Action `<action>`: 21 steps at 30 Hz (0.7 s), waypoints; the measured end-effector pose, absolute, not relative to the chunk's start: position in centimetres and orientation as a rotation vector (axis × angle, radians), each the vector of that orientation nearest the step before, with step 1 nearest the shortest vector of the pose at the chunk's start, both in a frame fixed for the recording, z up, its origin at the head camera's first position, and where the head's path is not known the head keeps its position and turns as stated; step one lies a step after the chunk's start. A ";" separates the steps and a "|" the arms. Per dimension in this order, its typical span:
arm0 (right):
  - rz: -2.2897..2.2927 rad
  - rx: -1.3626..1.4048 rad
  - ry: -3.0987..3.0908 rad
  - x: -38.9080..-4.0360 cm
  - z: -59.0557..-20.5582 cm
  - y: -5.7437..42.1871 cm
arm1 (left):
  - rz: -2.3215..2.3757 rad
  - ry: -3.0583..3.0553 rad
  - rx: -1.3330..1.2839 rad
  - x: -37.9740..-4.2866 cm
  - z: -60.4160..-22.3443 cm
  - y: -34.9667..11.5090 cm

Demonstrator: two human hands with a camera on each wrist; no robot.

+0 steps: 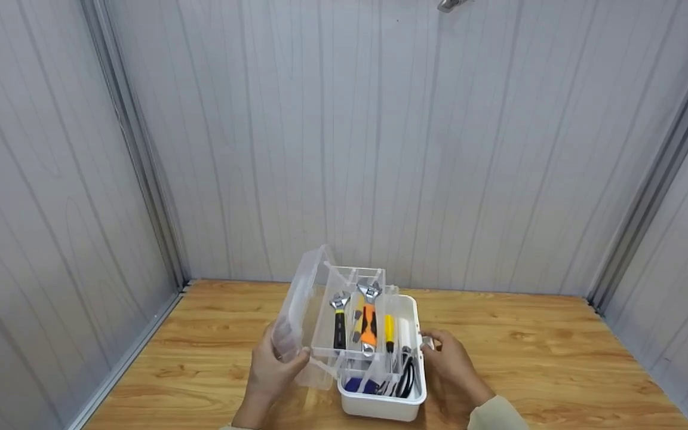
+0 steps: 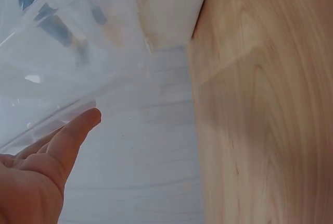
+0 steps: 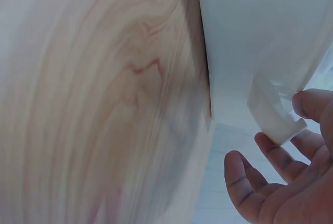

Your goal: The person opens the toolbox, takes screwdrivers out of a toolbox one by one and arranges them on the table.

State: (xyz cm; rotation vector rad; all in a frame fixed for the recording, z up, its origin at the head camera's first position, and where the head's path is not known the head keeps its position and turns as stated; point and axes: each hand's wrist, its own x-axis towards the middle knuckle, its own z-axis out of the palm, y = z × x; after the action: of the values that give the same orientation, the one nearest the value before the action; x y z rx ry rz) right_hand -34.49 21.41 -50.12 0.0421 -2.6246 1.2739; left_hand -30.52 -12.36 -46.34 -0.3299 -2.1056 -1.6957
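Note:
A white toolbox stands on the table with its clear lid raised toward the left. My left hand holds the lid, thumb on its near edge and fingers behind it. At the box's right side, my right hand pinches a white latch that sticks out from the wall. Inside, a raised clear tray carries a black-handled adjustable wrench and an orange-handled adjustable wrench. Beside them is a yellow-handled screwdriver. Lower down lie a blue item and a black-handled tool.
The wooden table extends to both sides of the box. Pale panel walls close it in at the back, left and right, with metal strips at the corners.

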 end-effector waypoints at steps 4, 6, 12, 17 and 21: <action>1.304 0.045 -2.616 -34.4 -50.2 21.6 | -1.707 -2.092 -0.326 -29.5 -45.3 -12.1; 1.306 0.055 -2.611 -34.4 -50.2 21.7 | -1.701 -2.092 -0.319 -29.1 -44.8 -12.0; 1.254 0.071 -2.655 -34.7 -49.5 22.0 | -1.722 -2.096 -0.268 -29.7 -45.4 -11.9; 1.164 0.088 -2.685 -34.7 -48.8 21.9 | -1.748 -2.069 -0.246 -30.4 -46.9 -11.7; 1.093 0.110 -2.658 -34.5 -48.2 21.5 | -1.829 -2.024 -0.209 -30.6 -47.2 -11.4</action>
State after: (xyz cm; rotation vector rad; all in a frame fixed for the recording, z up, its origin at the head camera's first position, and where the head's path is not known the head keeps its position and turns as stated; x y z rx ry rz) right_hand -34.49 21.51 -48.19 0.1098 -2.6582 1.0931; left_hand -30.55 -11.45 -47.22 -0.2093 -2.0242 -1.8286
